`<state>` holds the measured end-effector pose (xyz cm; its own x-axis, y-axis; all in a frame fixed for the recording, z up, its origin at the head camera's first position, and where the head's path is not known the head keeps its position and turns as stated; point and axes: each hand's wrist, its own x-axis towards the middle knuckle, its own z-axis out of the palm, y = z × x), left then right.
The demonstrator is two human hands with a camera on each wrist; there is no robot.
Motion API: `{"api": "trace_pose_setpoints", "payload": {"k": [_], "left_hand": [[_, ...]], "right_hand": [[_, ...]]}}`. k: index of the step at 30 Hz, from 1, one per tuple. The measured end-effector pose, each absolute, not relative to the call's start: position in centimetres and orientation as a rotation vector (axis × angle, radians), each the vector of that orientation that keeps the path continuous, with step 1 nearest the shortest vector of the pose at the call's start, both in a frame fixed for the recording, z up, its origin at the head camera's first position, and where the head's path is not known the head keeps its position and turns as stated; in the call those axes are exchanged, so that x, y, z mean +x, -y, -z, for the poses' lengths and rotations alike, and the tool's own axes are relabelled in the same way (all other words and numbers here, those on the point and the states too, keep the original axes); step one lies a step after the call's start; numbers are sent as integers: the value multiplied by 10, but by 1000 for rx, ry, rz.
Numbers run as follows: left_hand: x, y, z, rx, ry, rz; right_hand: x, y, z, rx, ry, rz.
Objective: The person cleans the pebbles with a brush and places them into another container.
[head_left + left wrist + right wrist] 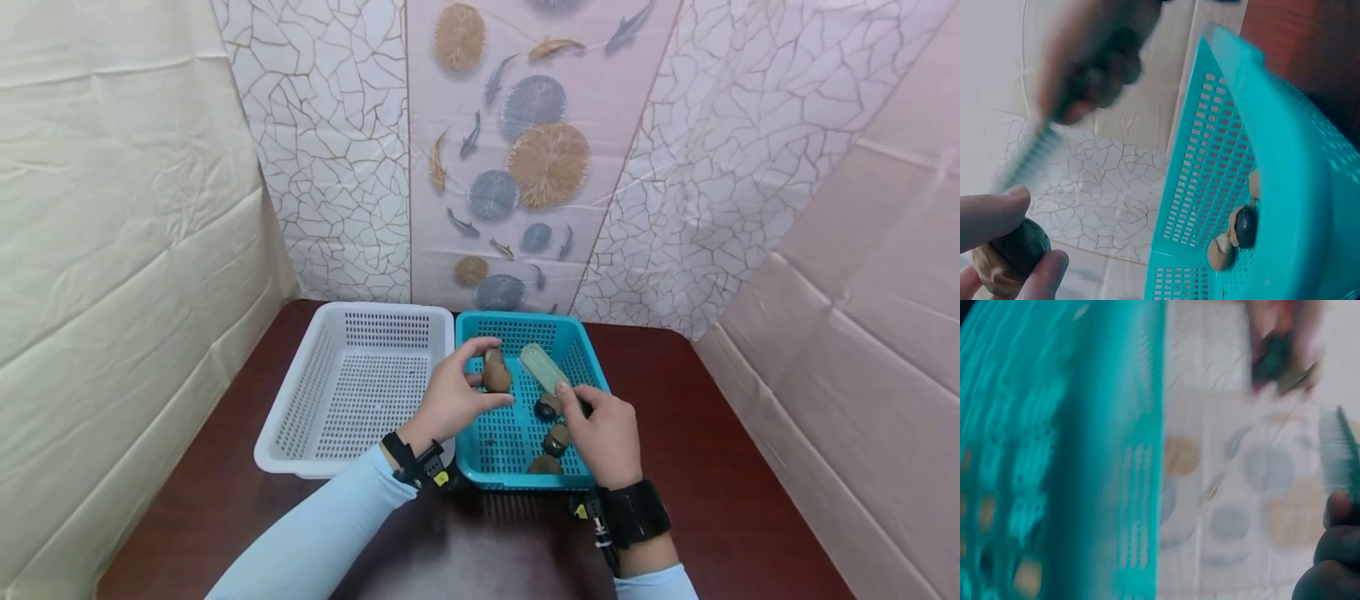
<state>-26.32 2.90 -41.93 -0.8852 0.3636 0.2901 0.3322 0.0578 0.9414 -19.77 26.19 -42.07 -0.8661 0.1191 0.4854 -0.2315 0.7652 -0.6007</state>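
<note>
My left hand point(453, 396) pinches an egg-shaped lump point(497, 374) between thumb and fingers above the teal basket point(517, 482). One side of the lump point(1022, 245) is dark and glossy in the left wrist view, the other tan and crusted like dried mud. My right hand point(611, 433) grips the handle of a green brush point(543, 368), its pale bristled head angled up toward the lump. A gap separates brush and lump in the head view. The brush and right hand are blurred in the left wrist view.
Several similar tan and dark lumps point(557, 439) lie on the right side of the teal basket's floor. A white slotted basket point(294, 408) stands against it on the left. Both rest on a dark red table point(720, 467), with patterned cloth point(495, 167) hanging behind.
</note>
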Motion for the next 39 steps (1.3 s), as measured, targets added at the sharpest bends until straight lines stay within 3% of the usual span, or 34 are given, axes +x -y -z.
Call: {"api": "trace_pose_setpoints", "payload": {"k": [5,11,19,25,33,39], "left_hand": [[-263,-29,418,757,-2137,-2058],[-264,-30,422,733,-2100,-2080],[-266,-34,417,734,-2042,-2105],[-266,-34,422,714,-2040,-2136],[-266,-34,421,694,-2006,-2142],[-266,-31,421,668,-1996,-2134]], "right_hand": [[-196,-255,422,204,2443,-1064],[-197,-262,430,60,2514,-950],[-195,-257,424,191,2432,-1015],[-194,-264,429,47,2530,-893],[-194,-260,428,180,2463,-1008],[-194,-264,430,52,2492,-879]]}}
